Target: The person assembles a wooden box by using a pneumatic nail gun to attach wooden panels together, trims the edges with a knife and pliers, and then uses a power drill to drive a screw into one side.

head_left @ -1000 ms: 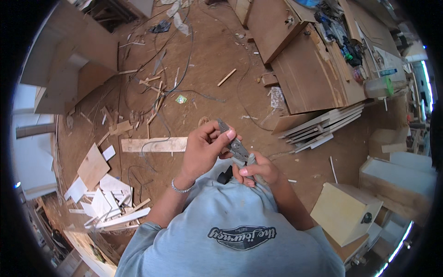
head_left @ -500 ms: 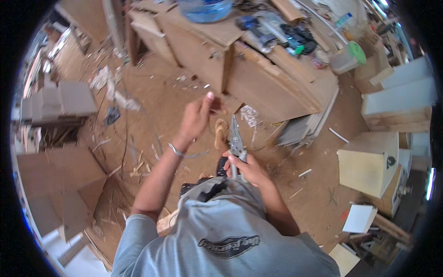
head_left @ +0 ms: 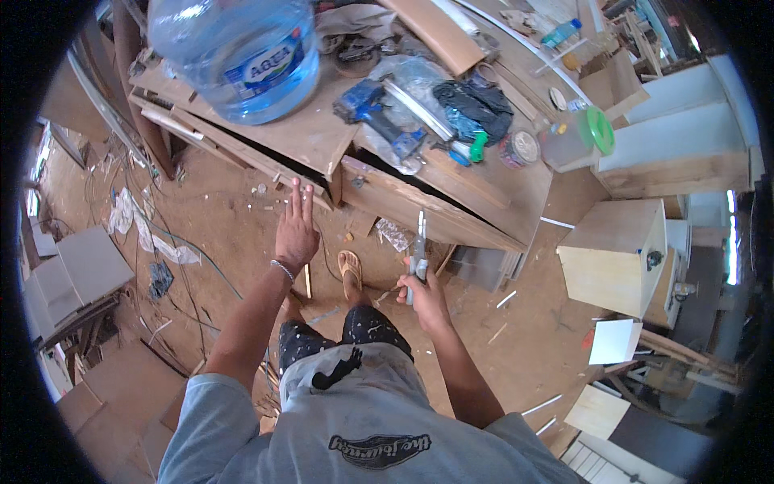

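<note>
My left hand [head_left: 297, 240] is open, its fingers stretched out at the front edge of the left drawer [head_left: 242, 164] of a wooden cabinet [head_left: 310, 145]. The fingertips look to be touching that edge. In my right hand [head_left: 429, 305] are grey long-nose pliers [head_left: 419, 262], gripped by the handles. Their jaws point up toward the right drawer [head_left: 435, 206], a little short of it. Dark gaps show above both drawer fronts, so they stand slightly out from the top.
On the cabinet top are a large blue water bottle [head_left: 258, 73], a blue power tool [head_left: 379, 119], a black plastic bag [head_left: 476, 110] and a green-lidded tub [head_left: 576, 137]. Pale wooden boxes [head_left: 613, 250] stand at right. Cables and wood scraps litter the floor.
The view has moved closer to the cabinet. My left hand has gone from free air to the drawer edge, fingers straightened. The pliers stay in my right hand, nearer the right drawer.
</note>
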`<action>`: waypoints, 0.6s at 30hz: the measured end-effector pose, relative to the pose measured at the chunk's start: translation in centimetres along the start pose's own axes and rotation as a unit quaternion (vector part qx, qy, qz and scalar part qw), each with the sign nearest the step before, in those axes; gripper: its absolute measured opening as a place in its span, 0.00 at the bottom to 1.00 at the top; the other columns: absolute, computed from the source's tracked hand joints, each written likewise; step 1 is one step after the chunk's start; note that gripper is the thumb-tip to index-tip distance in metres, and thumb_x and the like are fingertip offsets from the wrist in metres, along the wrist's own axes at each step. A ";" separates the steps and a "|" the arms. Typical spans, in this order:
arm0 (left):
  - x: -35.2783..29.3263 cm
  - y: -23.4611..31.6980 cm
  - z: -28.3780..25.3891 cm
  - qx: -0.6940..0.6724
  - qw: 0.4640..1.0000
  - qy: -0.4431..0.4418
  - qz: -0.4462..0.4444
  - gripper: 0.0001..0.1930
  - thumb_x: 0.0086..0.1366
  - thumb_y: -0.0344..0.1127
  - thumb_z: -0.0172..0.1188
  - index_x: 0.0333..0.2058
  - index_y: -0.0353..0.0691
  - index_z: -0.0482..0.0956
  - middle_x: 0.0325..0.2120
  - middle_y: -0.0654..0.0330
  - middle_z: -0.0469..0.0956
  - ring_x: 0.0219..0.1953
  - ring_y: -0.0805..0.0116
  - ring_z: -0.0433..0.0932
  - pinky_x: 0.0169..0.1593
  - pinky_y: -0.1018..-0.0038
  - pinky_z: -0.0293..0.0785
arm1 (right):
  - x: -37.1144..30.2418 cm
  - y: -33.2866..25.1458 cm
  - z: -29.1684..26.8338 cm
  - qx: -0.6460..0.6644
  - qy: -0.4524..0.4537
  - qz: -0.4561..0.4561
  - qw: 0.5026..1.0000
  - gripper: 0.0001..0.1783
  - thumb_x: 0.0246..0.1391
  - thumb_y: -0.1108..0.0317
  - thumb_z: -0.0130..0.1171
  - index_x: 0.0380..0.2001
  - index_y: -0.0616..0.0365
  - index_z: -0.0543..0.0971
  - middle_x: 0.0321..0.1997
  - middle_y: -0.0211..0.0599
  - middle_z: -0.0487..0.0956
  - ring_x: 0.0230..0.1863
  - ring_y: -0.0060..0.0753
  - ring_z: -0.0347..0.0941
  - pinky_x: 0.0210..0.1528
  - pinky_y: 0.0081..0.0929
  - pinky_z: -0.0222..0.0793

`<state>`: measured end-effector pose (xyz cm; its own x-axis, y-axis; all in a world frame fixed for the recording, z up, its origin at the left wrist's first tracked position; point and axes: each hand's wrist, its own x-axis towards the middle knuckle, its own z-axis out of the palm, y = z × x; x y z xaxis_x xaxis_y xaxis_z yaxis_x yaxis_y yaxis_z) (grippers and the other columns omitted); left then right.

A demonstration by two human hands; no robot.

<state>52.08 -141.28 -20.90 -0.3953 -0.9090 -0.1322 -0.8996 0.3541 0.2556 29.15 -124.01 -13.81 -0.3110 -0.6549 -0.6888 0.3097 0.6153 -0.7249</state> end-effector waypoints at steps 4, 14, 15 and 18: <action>-1.0 -3.3 -0.2 0.154 0.985 0.029 0.068 0.45 0.55 0.33 0.58 0.71 0.37 0.50 0.73 0.43 0.41 0.73 0.42 0.46 0.73 0.54 0.48 | 0.9 -0.9 5.5 -0.182 0.008 -0.012 0.983 0.18 0.59 0.64 0.59 0.49 0.60 0.71 0.31 0.34 0.78 0.25 0.22 0.73 0.28 0.24 0.73; -7.1 -15.9 -6.1 -0.145 0.977 -0.019 0.154 0.13 0.56 0.34 0.57 0.41 0.39 0.75 0.44 0.53 0.75 0.59 0.54 0.68 0.70 0.51 0.52 | 6.3 -2.3 25.3 -0.262 -0.129 -0.003 0.956 0.19 0.66 0.61 0.55 0.54 0.61 0.73 0.36 0.42 0.82 0.30 0.27 0.80 0.29 0.28 0.80; -8.7 -17.7 -6.4 -0.205 0.970 -0.037 0.124 0.11 0.56 0.33 0.56 0.39 0.39 0.75 0.40 0.54 0.77 0.56 0.55 0.70 0.69 0.51 0.52 | 7.5 -1.9 27.7 -0.245 -0.144 0.004 0.959 0.19 0.66 0.61 0.56 0.54 0.61 0.72 0.37 0.43 0.82 0.30 0.28 0.80 0.30 0.29 0.81; -13.0 -24.3 -5.2 -0.251 0.965 0.050 0.053 0.05 0.56 0.35 0.57 0.29 0.41 0.76 0.27 0.59 0.75 0.48 0.62 0.73 0.70 0.45 0.50 | 14.3 2.2 34.1 -0.150 -0.180 0.082 0.969 0.17 0.67 0.64 0.52 0.54 0.60 0.69 0.39 0.42 0.80 0.32 0.31 0.80 0.33 0.33 0.82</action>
<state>80.02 -139.24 -20.45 -0.4376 -0.8991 0.0075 -0.6415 0.3180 0.6981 56.01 -146.92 -24.86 0.0699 -0.6144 -0.7859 0.0372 0.7889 -0.6134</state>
